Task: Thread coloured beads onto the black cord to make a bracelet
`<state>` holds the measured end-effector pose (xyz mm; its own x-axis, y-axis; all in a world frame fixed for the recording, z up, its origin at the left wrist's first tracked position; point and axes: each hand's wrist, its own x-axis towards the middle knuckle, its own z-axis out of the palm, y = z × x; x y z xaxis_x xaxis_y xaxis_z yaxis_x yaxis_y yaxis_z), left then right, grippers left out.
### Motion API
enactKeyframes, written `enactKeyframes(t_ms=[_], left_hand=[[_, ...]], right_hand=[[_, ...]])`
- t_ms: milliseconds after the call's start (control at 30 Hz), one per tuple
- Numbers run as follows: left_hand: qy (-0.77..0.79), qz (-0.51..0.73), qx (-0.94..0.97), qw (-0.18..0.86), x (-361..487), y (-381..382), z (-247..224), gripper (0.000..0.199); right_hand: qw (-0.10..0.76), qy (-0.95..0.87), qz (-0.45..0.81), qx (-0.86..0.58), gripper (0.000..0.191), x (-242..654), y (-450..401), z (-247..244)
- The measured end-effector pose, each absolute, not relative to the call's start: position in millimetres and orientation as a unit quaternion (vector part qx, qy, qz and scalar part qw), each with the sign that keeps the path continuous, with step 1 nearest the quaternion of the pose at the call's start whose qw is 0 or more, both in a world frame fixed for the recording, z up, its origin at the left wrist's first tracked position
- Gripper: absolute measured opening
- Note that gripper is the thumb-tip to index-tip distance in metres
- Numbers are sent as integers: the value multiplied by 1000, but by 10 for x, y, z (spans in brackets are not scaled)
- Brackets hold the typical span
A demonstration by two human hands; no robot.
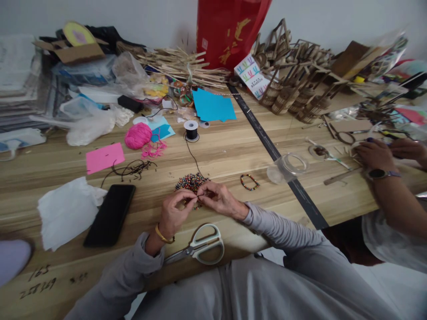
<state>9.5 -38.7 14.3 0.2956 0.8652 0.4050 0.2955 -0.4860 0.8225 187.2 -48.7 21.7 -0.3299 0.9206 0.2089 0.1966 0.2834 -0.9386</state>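
My left hand (pixel 176 212) and my right hand (pixel 220 198) meet fingertip to fingertip over a pile of multicoloured beads (pixel 191 181). Both pinch a thin black cord (pixel 192 156), which runs back to a black-wound spool (pixel 191 130). Whether a bead is between the fingertips is too small to tell. A beaded bracelet (pixel 249 182) lies to the right of my right hand. White-handled scissors (pixel 207 244) rest near the table edge, just below my hands.
A black phone (pixel 110 215) and white tissue (pixel 68 211) lie at left. Pink yarn (pixel 138 135) and blue paper (pixel 213 106) are farther back. At right are a clear tape roll (pixel 295 164) and another person's hands (pixel 375 153).
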Motion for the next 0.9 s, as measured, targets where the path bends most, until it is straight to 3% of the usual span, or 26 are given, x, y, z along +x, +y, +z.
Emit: enactKeyframes(t_ms=[267,900], left_hand=[[393,437,779,218,95,-422,140,7],[390,417,778,261,96,-407,159,10]], right_hand=[[378,-677,501,-383,20,1891,-470,236],[378,-663,509,-398,18,1885,-464,207]])
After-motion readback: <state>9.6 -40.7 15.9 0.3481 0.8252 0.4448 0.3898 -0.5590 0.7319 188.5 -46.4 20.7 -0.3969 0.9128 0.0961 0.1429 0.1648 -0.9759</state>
